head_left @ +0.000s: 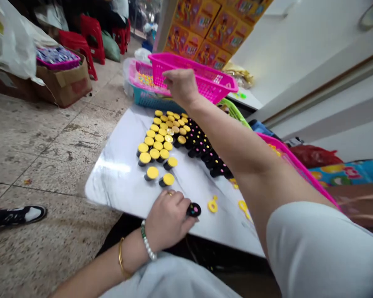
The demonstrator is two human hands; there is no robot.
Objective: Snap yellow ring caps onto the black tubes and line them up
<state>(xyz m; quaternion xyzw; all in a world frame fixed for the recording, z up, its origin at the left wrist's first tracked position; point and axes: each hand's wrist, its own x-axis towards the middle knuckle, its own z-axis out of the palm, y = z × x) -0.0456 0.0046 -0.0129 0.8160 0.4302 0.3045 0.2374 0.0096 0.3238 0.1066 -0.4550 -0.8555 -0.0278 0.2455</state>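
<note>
Near the front edge of the white marbled table (pixel 118 182), my left hand (pixel 169 217) is closed around a small black cylinder (pixel 194 210) whose round end shows a pink dot. My right hand (pixel 183 85) is raised at the near rim of a pink basket (pixel 199 70), fingers curled together; whatever they may hold is hidden. Between my hands stand several black cylinders with yellow caps (pixel 154 154), in rough rows. Beside them are black pieces with pink and yellow dots (pixel 202 142), partly behind my right forearm. Loose yellow rings with small loops (pixel 212 205) lie right of my left hand.
A blue basket (pixel 149 98) and a tray of small colourful bits (pixel 146 79) sit under the pink basket. A green basket (pixel 236 111) and another pink basket (pixel 311 178) line the right side. Orange boxes (pixel 202 33) are stacked behind. Red stools (pixel 93 37) stand far left.
</note>
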